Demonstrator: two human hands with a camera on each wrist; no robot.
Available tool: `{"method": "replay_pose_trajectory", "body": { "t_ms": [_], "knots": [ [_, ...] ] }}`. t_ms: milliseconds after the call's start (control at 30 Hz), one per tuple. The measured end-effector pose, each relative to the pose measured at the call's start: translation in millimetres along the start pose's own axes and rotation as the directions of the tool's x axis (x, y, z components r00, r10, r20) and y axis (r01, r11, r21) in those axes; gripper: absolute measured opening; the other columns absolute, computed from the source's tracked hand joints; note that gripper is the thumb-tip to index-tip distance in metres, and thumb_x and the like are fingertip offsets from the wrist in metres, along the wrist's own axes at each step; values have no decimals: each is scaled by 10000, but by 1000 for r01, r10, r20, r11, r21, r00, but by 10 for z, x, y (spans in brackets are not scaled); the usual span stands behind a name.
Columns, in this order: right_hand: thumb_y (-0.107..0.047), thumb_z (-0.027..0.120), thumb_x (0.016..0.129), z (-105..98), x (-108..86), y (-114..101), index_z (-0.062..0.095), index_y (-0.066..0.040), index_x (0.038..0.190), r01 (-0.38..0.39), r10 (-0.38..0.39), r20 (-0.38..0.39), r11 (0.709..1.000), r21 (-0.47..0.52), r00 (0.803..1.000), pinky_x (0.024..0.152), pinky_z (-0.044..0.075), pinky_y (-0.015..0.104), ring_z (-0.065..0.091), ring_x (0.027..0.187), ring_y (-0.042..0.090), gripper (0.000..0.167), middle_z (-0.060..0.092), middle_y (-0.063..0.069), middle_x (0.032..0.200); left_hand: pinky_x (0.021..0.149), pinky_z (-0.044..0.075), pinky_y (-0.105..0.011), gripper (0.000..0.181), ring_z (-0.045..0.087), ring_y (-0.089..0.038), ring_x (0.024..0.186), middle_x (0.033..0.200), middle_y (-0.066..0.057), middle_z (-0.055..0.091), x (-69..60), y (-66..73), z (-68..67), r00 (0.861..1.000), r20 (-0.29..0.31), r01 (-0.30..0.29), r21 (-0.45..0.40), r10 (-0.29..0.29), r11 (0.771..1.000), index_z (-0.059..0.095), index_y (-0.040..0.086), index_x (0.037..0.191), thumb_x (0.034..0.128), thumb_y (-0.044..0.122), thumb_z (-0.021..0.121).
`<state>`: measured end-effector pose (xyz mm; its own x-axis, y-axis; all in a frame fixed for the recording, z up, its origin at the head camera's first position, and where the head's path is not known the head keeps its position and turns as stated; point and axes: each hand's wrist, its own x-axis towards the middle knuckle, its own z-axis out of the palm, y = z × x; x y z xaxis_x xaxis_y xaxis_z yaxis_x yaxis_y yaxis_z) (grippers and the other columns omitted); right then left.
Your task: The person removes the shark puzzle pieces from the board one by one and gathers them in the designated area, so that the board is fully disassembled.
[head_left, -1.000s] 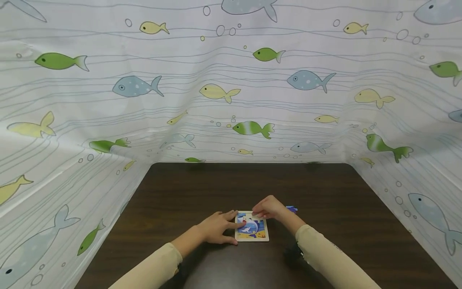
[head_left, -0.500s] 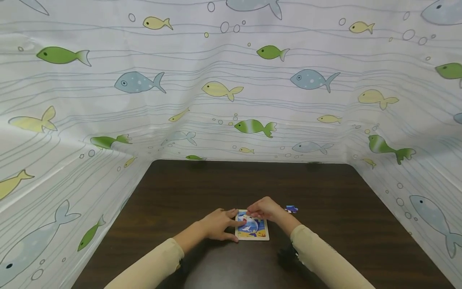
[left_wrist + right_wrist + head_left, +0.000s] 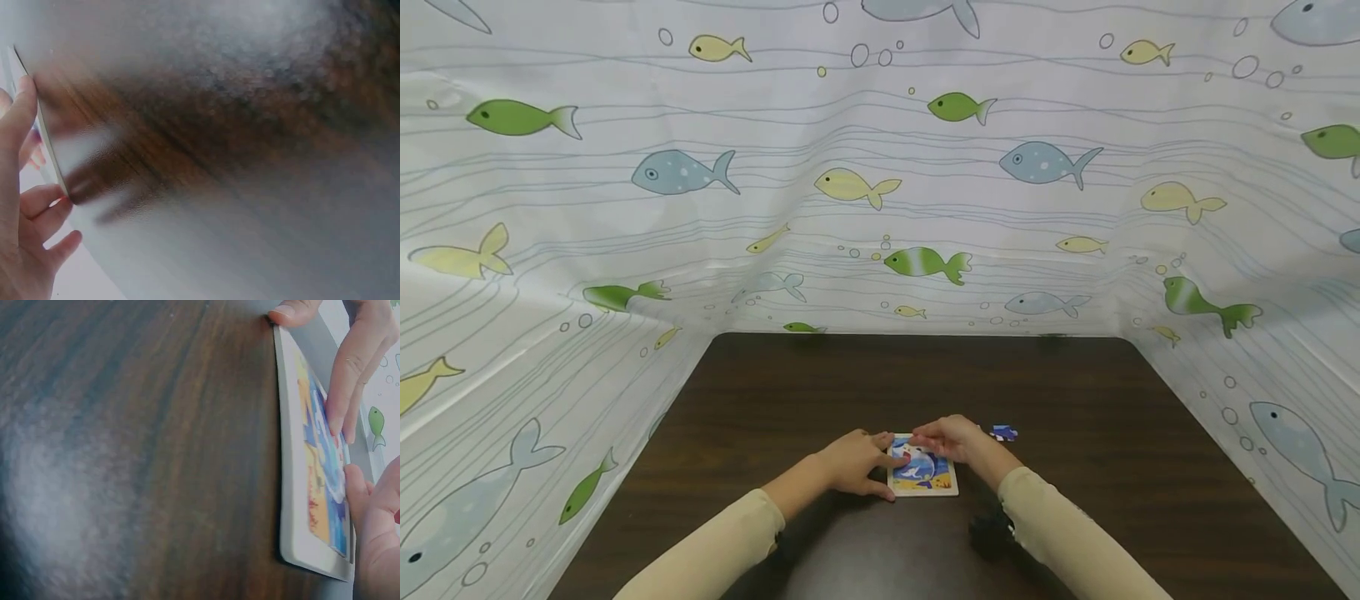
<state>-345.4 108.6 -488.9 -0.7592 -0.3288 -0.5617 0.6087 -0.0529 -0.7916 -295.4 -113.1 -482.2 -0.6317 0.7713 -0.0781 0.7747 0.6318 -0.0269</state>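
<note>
One puzzle (image 3: pixel 925 481) is seemingly being filled, left hand (image 3: pixel 856 463) splayed, right hand (image 3: pixel 955 438) of unclear grip; the two-o'clock piece (image 3: pixel 1004 432) should be pinched next.

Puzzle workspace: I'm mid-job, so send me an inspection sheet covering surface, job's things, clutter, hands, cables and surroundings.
Surface: dark wood-grain table, glossy, with a pale reflection near the person.
Job's things: pale-rimmed puzzle board lying flat; loose blue puzzle piece on the table, apart from it.
Clutter: nothing certain; a dark patch by the right sleeve can't be identified.
Hands: left hand spread at the board's left side; right hand over its far part, any grip unclear.
Cables: nothing seen.
Surroundings: white fish-print sheet at left, far and right sides.
</note>
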Motion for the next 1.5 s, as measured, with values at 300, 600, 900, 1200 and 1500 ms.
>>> {"method": "replay_pose_trajectory", "body": {
  "t_ms": [300,600,900,1200,1500],
  "knots": [
    [53,500,945,12,26,32,456,166,1320,45,-47,12,995,91,999,540,466,95,639,604,31,394,711,123,800,983,449,-397,655,481,-228,1331,1466,-147,443,11,13,-9,1000,8,-1,34,0,999,451,373,1417,850,698,499],
    [5,575,927,85,29,71,587,151,1191,51,-51,11,998,33,999,567,500,138,647,604,58,302,711,95,744,1011,433,-405,657,465,-230,1344,1487,-150,411,2,45,4,1000,18,7,20,-7,1000,436,374,1426,855,697,491],
    [-34,608,917,75,12,79,666,111,1073,68,-74,-63,994,-81,995,487,437,118,573,516,37,221,703,70,693,1001,442,-404,650,492,-233,1321,1476,-151,427,-2,49,-1,1000,6,5,19,-5,1000,444,380,1422,857,698,490],
    [-10,620,888,54,-47,36,708,58,857,4,-2,6,975,-221,1000,445,402,91,521,446,-1,116,679,49,620,981,453,-411,645,535,-243,1277,1455,-152,461,-19,7,-3,1000,-16,13,39,-12,999,454,395,1411,847,703,504],
    [-43,648,889,90,-36,75,726,64,939,3,-4,-5,981,-196,1000,457,418,95,508,442,-3,141,685,43,636,981,447,-417,637,514,-243,1300,1452,-150,462,-7,21,-4,1000,-6,10,18,-10,1000,474,377,1404,852,692,510]
  ]
}}
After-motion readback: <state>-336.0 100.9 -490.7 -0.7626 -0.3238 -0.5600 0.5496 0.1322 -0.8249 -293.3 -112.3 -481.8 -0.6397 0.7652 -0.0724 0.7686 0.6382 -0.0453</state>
